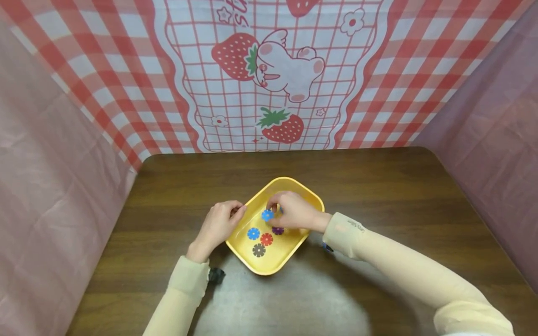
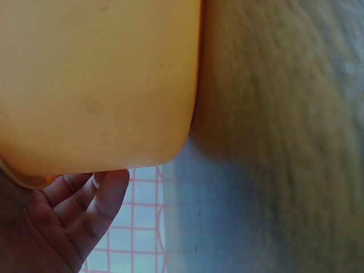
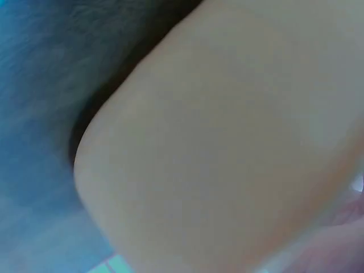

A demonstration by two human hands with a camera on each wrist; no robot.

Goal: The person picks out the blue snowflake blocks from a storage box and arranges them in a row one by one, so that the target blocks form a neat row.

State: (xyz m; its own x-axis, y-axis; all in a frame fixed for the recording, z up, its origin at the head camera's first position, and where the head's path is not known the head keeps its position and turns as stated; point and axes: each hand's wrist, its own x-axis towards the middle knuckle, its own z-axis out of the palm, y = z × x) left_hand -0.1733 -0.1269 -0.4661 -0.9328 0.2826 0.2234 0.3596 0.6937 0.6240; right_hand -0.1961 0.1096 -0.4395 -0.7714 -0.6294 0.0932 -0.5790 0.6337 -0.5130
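A yellow plastic basin (image 1: 290, 249) stands at a slant on the table. My left hand (image 1: 218, 226) grips its left rim; in the left wrist view, that hand's fingers (image 2: 94, 213) reach under the rim along the outer wall. Inside the basin, my right hand (image 1: 294, 212) pinches a blue notched disc (image 1: 267, 215) between thumb and fingers. Below lie another blue disc (image 1: 253, 234), a red disc (image 1: 266, 239) and a dark grey disc (image 1: 258, 250). A purple disc (image 1: 278, 230) is partly covered by the right hand. The basin's outer wall (image 3: 216, 148) fills most of the right wrist view.
The brown wooden table (image 1: 180, 182) surrounds the basin. Behind its far edge hangs a red-and-white checked cloth (image 1: 168, 93) with strawberries. Pink cloths hang at the left (image 1: 54, 186) and right sides. A dark strap piece (image 1: 216, 275) shows at the left wrist.
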